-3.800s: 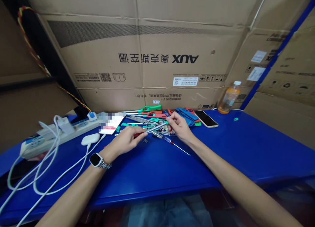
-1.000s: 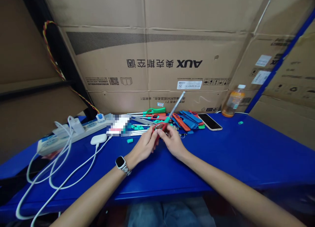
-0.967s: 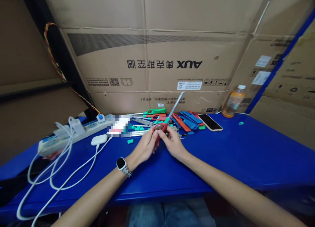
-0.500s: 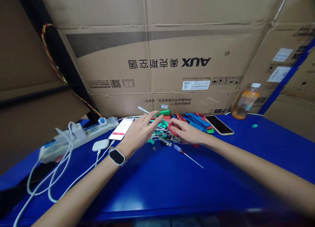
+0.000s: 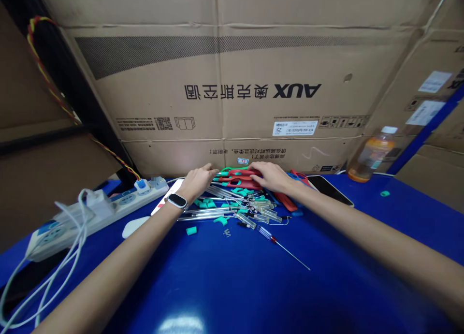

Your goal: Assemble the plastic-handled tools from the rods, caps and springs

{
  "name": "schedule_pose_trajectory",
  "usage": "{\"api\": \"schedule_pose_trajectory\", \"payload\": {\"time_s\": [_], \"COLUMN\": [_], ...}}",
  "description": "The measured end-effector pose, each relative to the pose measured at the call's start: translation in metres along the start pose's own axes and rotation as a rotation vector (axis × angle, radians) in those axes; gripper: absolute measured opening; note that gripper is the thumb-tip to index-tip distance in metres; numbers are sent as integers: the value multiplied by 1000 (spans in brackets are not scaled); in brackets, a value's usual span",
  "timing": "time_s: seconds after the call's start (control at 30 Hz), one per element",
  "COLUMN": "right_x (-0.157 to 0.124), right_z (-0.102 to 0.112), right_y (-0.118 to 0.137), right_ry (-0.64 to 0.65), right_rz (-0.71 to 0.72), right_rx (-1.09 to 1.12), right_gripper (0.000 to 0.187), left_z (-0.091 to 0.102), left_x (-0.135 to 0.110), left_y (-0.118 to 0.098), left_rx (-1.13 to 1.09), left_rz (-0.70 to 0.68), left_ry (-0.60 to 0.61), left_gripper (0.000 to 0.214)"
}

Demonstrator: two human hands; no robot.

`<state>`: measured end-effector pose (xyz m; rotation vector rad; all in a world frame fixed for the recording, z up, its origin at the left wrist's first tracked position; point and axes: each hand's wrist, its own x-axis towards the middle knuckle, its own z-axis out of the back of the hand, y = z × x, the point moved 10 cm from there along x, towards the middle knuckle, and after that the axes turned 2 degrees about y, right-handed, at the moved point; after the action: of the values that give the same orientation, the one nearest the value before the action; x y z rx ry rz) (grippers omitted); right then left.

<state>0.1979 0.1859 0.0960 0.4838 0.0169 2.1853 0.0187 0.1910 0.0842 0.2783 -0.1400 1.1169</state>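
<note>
At the back of the blue table lie red long-necked lighters with green collars. My right hand has its fingers closed on a red lighter body. My left hand, a smart band on its wrist, curls over the neck end of the lighters; its fingertips are partly hidden. In front lies a pile of metal tubes, green plastic pieces and clear lighter tanks with thin wires. A screwdriver with a clear handle points toward the front right.
Blue and red lighter casings and a dark-screened phone lie right of the pile. A bottle of orange drink stands at the back right. Leftward are a white phone, a power strip and cables. Cardboard walls the back.
Both hands have moved toward the back, lowering the red lighter onto the others there. The metal tube sticking up past my left hand no longer shows. My view has shifted slightly.
</note>
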Motion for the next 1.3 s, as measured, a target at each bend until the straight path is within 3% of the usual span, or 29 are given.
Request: {"api": "schedule_pose_trajectory", "payload": {"time_s": [0.2,0.33,0.57,0.8,0.9,1.03,1.17,1.3], "right_x": [22,22,11,-4,-23,-56,-85,-101], "right_z": [-30,-37,-32,-14,1,15,17,12], "right_y": [-11,-12,-12,-15,-16,-20,-21,-21], "right_ry": [-12,-6,-20,-83,-147,-182,-137,-67], "right_rz": [-59,-57,-32,-94,-117,-212,-332,-422], "right_rx": [-137,-146,-105,-2,69,63,-80,-184], "right_gripper": [25,26,34,31,28,25,21,31], "left_z": [-22,-26,-25,-4,8,20,19,10], "left_x": [15,16,15,4,-3,-8,-4,11], "left_y": [7,10,8,-8,-26,-67,-115,-144], "left_rx": [-33,-54,-73,-81,-123,-278,-334,-309], "left_rz": [23,14,4,-19,-73,-215,-330,-323], "left_ry": [7,-3,-40,-115,-154,-193,-167,-120], "left_gripper": [27,28,26,23,22,20,18,22]}}
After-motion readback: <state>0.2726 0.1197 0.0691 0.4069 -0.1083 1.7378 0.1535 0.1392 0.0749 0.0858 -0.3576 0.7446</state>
